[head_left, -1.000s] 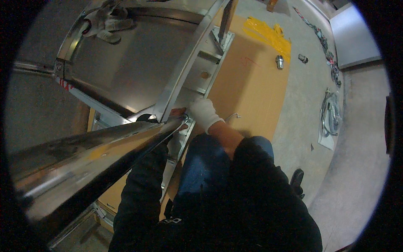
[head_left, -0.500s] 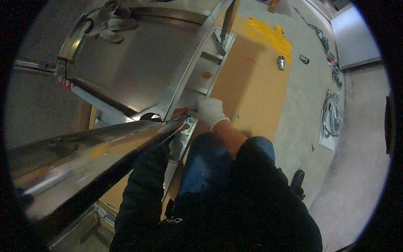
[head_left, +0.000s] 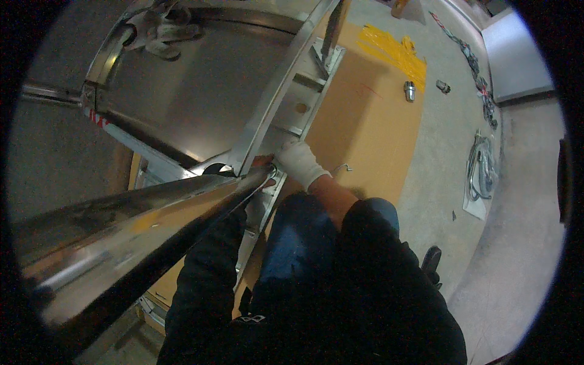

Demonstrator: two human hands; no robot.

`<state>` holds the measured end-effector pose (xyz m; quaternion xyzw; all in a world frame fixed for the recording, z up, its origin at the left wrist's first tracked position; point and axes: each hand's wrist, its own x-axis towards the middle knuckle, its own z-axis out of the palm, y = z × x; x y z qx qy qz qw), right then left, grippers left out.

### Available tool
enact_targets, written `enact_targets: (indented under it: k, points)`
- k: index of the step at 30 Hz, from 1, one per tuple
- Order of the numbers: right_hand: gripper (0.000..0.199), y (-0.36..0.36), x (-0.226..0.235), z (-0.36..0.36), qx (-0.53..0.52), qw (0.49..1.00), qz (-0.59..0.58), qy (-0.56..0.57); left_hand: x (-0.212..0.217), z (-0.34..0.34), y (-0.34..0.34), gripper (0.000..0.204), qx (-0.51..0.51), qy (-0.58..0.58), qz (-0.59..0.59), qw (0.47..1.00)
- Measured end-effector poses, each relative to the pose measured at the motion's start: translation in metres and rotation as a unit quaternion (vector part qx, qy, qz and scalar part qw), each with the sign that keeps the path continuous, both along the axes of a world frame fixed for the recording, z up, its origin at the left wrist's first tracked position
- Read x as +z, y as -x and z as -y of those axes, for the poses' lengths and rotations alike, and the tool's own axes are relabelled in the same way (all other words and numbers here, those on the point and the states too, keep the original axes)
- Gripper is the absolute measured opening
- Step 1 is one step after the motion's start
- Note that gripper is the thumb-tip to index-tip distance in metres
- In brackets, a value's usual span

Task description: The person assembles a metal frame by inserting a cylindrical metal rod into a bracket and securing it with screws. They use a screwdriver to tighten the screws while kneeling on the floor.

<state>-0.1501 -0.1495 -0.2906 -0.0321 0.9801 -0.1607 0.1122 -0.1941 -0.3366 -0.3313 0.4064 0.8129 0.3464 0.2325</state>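
My right hand [head_left: 300,163], in a white glove, is closed at the inner side of a steel channel rail [head_left: 312,100], beside the base of a polished steel post [head_left: 146,222]. What its fingers hold is hidden. My left arm [head_left: 210,264], in a black sleeve, reaches under the post. Of my left hand [head_left: 263,160] only a bit of skin shows next to the glove; the post covers the rest. A broad steel panel [head_left: 201,79] lies beyond the rail. Just right of my right wrist, a small bent metal rod [head_left: 345,166] rests on the cardboard [head_left: 371,128].
Grey work gloves [head_left: 159,35] lie on the panel's far left corner. Two metal sockets [head_left: 410,91] sit at the right, near yellow plastic sheeting [head_left: 395,52]. A coiled grey cable [head_left: 482,167] and a tangled cord [head_left: 467,56] lie along the wall. The post juts toward me at left.
My right hand has shifted slightly left, closer to the post, and turned a little. My left arm stays under the post.
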Motion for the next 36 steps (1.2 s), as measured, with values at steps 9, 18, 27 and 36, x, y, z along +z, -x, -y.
enact_targets:
  k: [9,18,27,36]
  points:
    - [0.014,-0.006,0.009,-0.007,-0.008,1.0,-0.017,0.018,0.003,-0.001,-0.001,0.08,-0.002,0.008,-0.028,1.0]
    - [0.016,-0.012,0.003,-0.014,-0.068,0.997,-0.011,0.033,-0.007,0.007,-0.01,0.08,0.148,-0.031,0.283,0.947]
    - [0.022,-0.001,0.005,-0.036,-0.062,0.969,0.048,0.235,0.006,0.01,-0.009,0.079,0.081,-0.003,0.171,0.982]
    - [0.019,0.01,0.01,-0.009,0.06,0.995,0.076,-0.021,0.003,0.01,-0.008,0.079,0.059,0.01,0.142,0.988]
